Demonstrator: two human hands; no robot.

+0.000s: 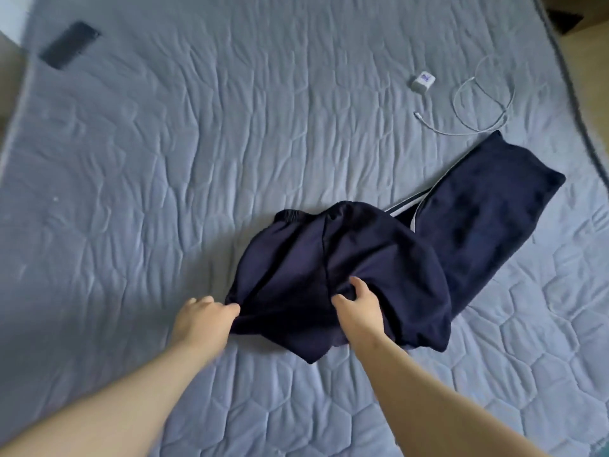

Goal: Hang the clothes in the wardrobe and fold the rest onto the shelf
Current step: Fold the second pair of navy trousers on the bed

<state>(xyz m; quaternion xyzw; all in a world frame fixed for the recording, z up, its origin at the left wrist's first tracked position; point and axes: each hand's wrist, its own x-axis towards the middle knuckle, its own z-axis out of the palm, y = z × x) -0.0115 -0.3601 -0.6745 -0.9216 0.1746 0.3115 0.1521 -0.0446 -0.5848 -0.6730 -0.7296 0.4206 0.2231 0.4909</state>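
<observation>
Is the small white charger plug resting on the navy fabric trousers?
No, the small white charger plug sits on the grey quilted mattress, apart from the navy fabric trousers.

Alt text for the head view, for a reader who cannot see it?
The left hand and right hand grip navy trousers lying crumpled on a grey quilted mattress. A white charger and cable lie farther off.
</observation>
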